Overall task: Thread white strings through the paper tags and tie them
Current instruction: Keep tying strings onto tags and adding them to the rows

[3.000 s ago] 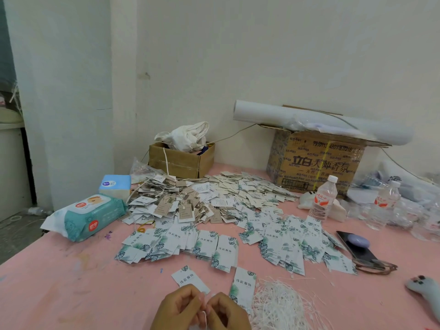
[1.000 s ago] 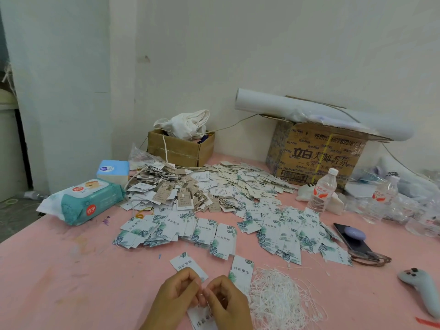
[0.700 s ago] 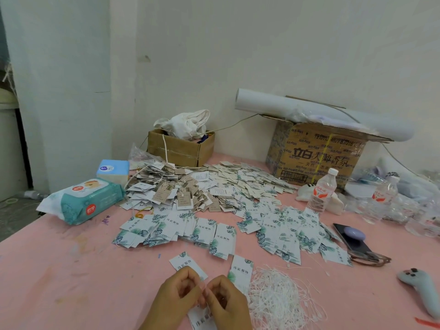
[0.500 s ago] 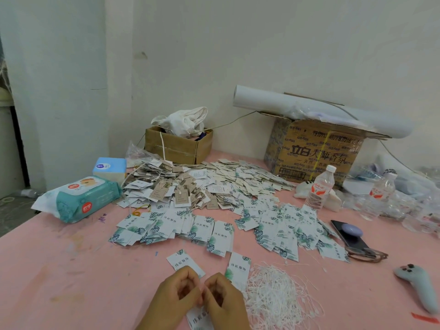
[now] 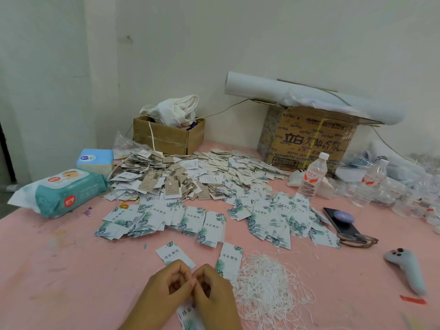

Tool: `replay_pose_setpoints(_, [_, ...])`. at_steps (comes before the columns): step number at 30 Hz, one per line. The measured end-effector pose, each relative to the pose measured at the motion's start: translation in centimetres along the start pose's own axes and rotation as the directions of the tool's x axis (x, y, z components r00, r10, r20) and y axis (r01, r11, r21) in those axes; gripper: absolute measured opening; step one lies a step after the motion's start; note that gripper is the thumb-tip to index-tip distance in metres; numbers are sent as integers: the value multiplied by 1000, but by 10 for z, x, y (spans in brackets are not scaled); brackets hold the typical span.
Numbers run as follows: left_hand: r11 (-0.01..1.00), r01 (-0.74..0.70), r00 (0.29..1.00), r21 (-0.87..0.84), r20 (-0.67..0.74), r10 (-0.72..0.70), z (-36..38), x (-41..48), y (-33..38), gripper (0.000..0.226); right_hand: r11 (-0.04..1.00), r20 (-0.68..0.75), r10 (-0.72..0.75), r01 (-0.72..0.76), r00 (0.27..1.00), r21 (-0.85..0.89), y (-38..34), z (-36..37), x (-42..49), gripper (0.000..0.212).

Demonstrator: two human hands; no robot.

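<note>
a: where were the hands?
b: low at the near edge of the pink desk [image 5: 71, 270]. left hand [image 5: 164, 289] & right hand [image 5: 214, 294] side by side, fingers of both curled in, tips pressed together where the two met.

a: clamped on what?
b: on the top end of one tag [image 5: 188, 315], leaf print. the rest of it stuck out under the wrists toward the person. whether a string ran thru that pinch i couldn't tell, too thin to see.

a: & the strings?
b: white string pile [image 5: 266, 279] just rt of the right hand, a loose tangle on the desk w/ a few strands strayed out.

a: other tags?
b: a loose tag [image 5: 175, 254] just beyond the left hand, a second loose tag [image 5: 229, 260] beyond the right, its edge at the string pile. farther back a wide spread of leaf-print tags [image 5: 214, 225], overlapping. behind that a heap of brown tags [image 5: 171, 184], some w/ cord on.

a: anything else?
b: wipes pack [image 5: 64, 191] & tissue box [image 5: 95, 159] at the left. small box [image 5: 166, 136] w/ white cloth in it by the wall. big carton [image 5: 309, 144] w/ a paper roll [image 5: 285, 89] across its top, water bottle [image 5: 313, 177] in front. phone [image 5: 340, 225] & a grey controller [image 5: 407, 267] far rt.
</note>
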State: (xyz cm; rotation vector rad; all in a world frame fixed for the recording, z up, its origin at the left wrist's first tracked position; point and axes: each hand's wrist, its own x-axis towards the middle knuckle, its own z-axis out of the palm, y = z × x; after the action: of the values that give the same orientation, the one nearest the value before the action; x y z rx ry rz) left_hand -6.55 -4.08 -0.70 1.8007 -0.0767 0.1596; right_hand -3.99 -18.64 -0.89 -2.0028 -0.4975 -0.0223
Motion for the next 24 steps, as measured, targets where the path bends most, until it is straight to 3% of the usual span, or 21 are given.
replay_pose_setpoints(9, [1000, 19, 1000, 0, 2, -19, -1, -2, 5, 12, 999, 2, 7, -7, 1000, -44, -1, -1, -2, 21])
replay_pose_setpoints(24, [1000, 13, 1000, 5, 8, -13, -2, -3, 6, 12, 999, 4, 12, -12, 1000, -33, -4, -1, -2, 19])
